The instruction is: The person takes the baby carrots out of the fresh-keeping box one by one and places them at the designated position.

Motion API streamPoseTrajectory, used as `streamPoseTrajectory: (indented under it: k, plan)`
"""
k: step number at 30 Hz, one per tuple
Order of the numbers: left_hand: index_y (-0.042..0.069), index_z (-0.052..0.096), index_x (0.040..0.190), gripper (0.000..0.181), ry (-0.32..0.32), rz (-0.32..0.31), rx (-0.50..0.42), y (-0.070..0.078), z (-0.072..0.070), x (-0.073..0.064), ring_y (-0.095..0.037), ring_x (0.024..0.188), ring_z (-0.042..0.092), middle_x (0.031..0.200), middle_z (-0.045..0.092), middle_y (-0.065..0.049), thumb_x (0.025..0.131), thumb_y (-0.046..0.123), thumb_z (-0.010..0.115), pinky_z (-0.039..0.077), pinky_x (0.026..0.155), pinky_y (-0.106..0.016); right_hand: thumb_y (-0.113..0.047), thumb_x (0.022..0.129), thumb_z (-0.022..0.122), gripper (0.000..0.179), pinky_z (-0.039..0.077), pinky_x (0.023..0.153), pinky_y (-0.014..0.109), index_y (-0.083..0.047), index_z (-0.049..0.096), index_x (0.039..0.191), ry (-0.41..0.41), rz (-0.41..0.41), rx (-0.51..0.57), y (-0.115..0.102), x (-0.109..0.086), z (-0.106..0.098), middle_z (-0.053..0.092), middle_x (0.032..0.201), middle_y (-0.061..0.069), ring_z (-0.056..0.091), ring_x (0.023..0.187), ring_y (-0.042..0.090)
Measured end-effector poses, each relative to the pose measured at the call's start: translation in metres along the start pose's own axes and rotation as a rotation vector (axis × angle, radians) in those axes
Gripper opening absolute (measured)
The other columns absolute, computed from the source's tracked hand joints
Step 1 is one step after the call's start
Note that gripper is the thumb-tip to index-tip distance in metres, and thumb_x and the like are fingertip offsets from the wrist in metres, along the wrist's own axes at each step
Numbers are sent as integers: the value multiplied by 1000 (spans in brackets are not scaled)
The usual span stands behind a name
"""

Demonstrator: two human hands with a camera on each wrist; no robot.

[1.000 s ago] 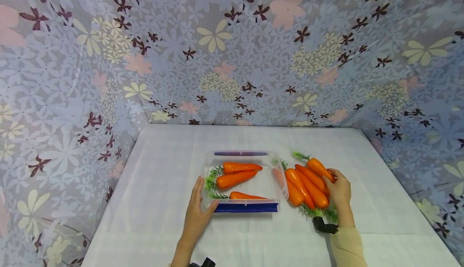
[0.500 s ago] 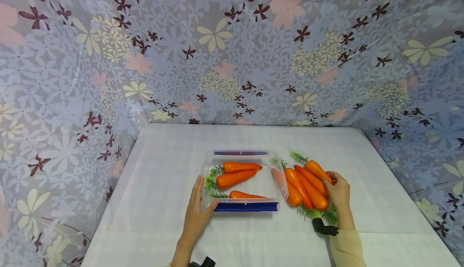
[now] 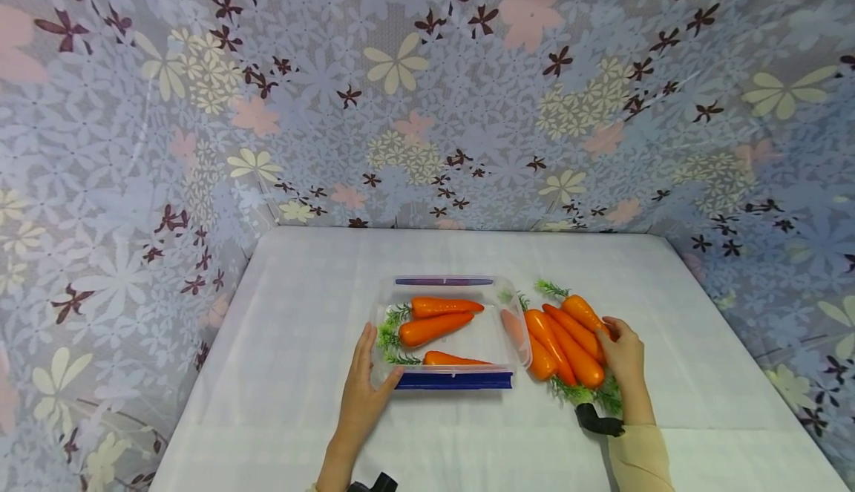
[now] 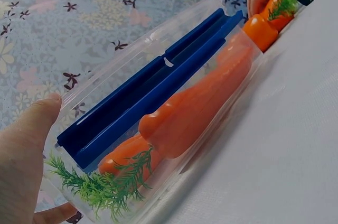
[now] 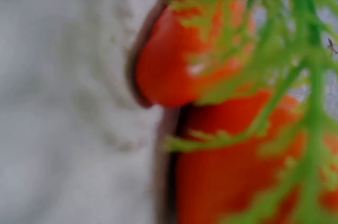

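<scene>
In the head view, a clear plastic container (image 3: 494, 340) with blue clips holds carrots with green tops; one is the middle carrot (image 3: 434, 330). My left hand (image 3: 364, 392) holds its near left corner, thumb at the front rim and fingers along the left end. In the left wrist view, the thumb lies at the rim beside the blue clip (image 4: 142, 102). My right hand (image 3: 624, 351) pinches the narrow tip of the rear carrot (image 3: 581, 310) in the pile to the right. Blurred carrots (image 5: 174, 60) and a green frond (image 5: 311, 102) fill much of the right wrist view.
Several more carrots (image 3: 577, 358) lie close together against the container's right end, some with their tops toward the front. A white cloth (image 3: 294, 314) covers the table. Flower-patterned fabric (image 3: 394, 143) stands behind it and at both sides.
The right hand and the rear carrot have shifted slightly left and toward the front, closer onto the pile. The left hand and the container have stayed in place.
</scene>
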State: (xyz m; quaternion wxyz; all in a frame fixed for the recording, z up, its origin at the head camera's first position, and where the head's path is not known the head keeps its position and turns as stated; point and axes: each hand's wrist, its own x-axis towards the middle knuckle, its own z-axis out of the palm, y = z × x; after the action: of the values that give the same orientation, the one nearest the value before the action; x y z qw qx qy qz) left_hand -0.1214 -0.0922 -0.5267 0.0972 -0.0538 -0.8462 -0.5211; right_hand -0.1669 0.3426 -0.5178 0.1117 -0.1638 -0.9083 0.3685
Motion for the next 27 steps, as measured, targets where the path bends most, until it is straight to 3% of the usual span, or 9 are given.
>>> streamPoseTrajectory:
  k: [7, 14, 18, 21, 24, 27]
  plan:
    - [15, 26, 151, 78, -3, 0, 5, -1, 1, 1, -30, 143, 30, 160, 20, -1, 88, 36, 67, 43, 104, -52, -14, 97, 50, 38, 42, 100, 57, 6, 51, 130, 46, -32, 44, -13, -4, -4, 55, 127, 32, 50, 120, 46]
    - [14, 25, 151, 79, 3, 0, 16, -2, 0, 1, -30, 143, 30, 160, 20, -1, 88, 37, 66, 43, 104, -51, -11, 95, 55, 35, 40, 99, 57, 5, 54, 126, 63, -103, 120, -48, -13, -4, 58, 124, 30, 51, 118, 44]
    - [14, 25, 151, 79, 3, -4, 8, -3, 0, 1, -30, 143, 30, 160, 20, -1, 88, 37, 66, 42, 105, -53, -14, 95, 56, 37, 40, 100, 56, 3, 54, 127, 28, -153, 159, -69, -18, -2, 59, 124, 28, 51, 117, 42]
    - [14, 26, 151, 79, 7, 0, 12, -4, 0, 1, -31, 143, 31, 160, 21, -2, 88, 36, 67, 43, 104, -52, -15, 95, 58, 35, 48, 98, 36, -1, 57, 126, 15, -181, 191, -85, -21, 1, 62, 122, 23, 58, 111, 28]
    - [14, 26, 151, 79, 5, -1, 9, -4, 0, 1, -30, 143, 30, 160, 21, -2, 87, 36, 67, 42, 104, -52, -13, 94, 59, 31, 46, 88, 14, -1, 60, 123, 6, -235, 251, -100, -24, 5, 66, 117, 21, 58, 100, 4]
    - [14, 26, 151, 79, 2, 0, 0, -2, 0, 1, -30, 144, 29, 160, 21, -2, 87, 36, 67, 40, 106, -54, -9, 93, 60, 30, 43, 85, 8, 1, 61, 121, -27, -292, 291, -119, -29, 7, 66, 115, 22, 52, 97, -7]
